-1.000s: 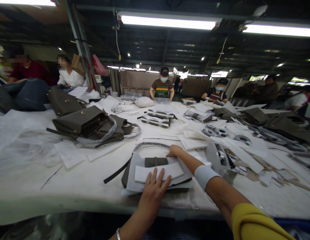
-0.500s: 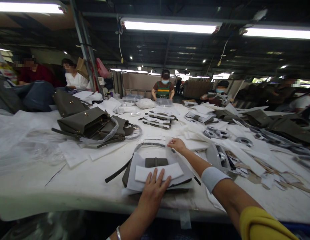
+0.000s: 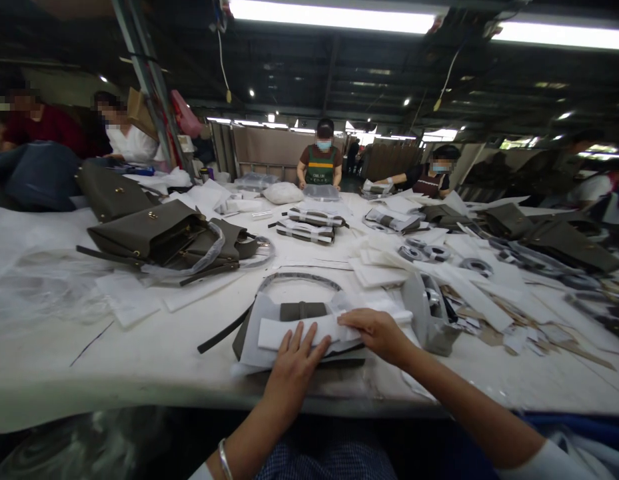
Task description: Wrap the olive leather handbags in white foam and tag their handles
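On white strip (image 3: 274, 333), left hand (image 3: 292, 370)

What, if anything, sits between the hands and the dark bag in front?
A white strip and the white sheet under it lie between the left hand and the dark bag. The right hand is at the strip's right part; what its fingertips touch is unclear.

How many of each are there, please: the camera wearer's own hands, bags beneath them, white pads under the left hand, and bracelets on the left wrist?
Hands (left hand, right hand): 2
Dark grey bag: 1
White pad: 1
Silvery bracelet: 1
Total: 5
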Available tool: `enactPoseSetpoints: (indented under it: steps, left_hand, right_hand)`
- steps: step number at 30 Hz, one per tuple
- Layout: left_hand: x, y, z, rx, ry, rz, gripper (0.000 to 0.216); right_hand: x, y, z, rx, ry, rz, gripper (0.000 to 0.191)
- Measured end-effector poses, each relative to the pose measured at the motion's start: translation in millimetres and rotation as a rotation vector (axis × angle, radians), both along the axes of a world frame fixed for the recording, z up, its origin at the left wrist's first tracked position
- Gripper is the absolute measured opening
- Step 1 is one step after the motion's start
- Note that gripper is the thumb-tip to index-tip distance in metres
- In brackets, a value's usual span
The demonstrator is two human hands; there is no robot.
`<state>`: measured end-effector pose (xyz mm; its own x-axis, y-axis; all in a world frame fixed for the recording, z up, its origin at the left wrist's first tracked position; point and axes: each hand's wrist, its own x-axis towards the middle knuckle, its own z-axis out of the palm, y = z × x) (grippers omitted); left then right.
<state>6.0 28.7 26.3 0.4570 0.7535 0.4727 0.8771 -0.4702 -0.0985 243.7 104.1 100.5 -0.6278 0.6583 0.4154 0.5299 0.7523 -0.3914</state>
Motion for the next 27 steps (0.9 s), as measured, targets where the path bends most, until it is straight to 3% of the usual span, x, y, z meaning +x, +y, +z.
enactPoseSetpoints:
  steps: [6, 11, 17, 23, 27]
  left_hand:
    - [3.4, -2.8, 2.8, -0.072, -0.048, 0.037, 0.068]
    - [6.1, -3.6, 9.2, -0.130, -0.029, 0.045, 0.073]
    - [8.7, -4.5, 12.3, -0.143, 0.057, 0.053, 0.078]
    - [10.7, -2.9, 33.9, -0.213, 0.111, -0.042, 0.064]
    - [19.6, 2.0, 41.5, -0.235, 0.091, -0.142, 0.073]
  right_hand:
    - [7.3, -29.3, -27.3, 0.245, -0.025, 0.035, 0.046]
    - [13.3, -31.3, -32.7, 0.343, -0.024, 0.093, 0.043]
    - [22.0, -34.0, -53.7, 0.423, -0.005, 0.134, 0.041]
    - [22.8, -34.7, -64.8, 0.424, 0.040, 0.115, 0.040]
    - [20.8, -35.2, -69.5, 0.471, 0.075, 0.100, 0.037]
